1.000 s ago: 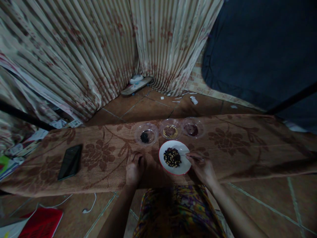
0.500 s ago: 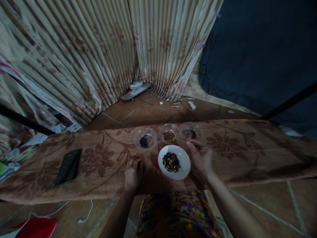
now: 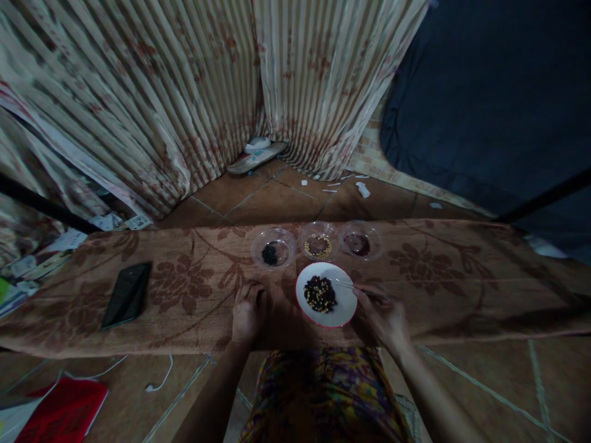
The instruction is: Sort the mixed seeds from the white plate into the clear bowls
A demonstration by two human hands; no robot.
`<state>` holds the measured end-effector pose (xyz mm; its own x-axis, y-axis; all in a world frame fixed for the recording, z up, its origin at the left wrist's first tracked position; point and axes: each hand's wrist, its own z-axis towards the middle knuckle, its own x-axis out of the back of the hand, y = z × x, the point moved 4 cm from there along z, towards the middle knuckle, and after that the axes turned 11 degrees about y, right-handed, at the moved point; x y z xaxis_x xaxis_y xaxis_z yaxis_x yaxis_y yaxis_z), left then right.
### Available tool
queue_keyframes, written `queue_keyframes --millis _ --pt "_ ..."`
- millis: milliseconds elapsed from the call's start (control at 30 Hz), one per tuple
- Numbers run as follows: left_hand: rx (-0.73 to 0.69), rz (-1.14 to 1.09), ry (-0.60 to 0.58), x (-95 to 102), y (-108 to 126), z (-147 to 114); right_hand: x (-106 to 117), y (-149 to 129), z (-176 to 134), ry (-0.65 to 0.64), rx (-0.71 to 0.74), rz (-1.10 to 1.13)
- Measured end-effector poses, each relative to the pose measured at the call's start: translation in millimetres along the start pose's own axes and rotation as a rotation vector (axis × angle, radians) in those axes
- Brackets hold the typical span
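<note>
My right hand [image 3: 381, 314] pinches thin metal tweezers [image 3: 345, 285], whose tips reach over the right side of a white plate [image 3: 339, 307] with a red rim. On the plate lies a mixed heap of dark and yellow beans [image 3: 320, 294]. Left of the plate, my left hand [image 3: 248, 311] rests closed on the cloth, with nothing visible in it. Behind the plate stand three clear plastic bowls: one with black beans [image 3: 269, 253], one with yellow kernels [image 3: 318, 245] and one with dark reddish beans [image 3: 357, 244].
A brown flowered cloth [image 3: 194, 320] covers the low, narrow table. A black phone [image 3: 127, 295] lies at the left. Beyond are striped curtains [image 3: 194, 92], a skateboard [image 3: 258, 158] and scraps on the tiled floor. A red bag [image 3: 69, 409] and a white cable lie below left.
My right hand has moved from beside the right-hand bowl back toward me, bringing the tweezers over the plate. My left hand stays in place. The view has shifted slightly.
</note>
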<state>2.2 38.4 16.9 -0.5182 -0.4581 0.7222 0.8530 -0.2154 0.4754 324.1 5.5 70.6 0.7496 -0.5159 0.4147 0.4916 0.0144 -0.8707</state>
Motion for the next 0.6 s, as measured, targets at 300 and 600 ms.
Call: queue_keyframes --millis 300,600 --pt "-0.007 -0.008 0.0 1.9 3 1 -3 3 -6 -0.062 -0.033 -0.041" --pt "0.015 -0.003 -0.004 1.4 3 1 -7 8 -7 -0.077 -0.028 -0.027"
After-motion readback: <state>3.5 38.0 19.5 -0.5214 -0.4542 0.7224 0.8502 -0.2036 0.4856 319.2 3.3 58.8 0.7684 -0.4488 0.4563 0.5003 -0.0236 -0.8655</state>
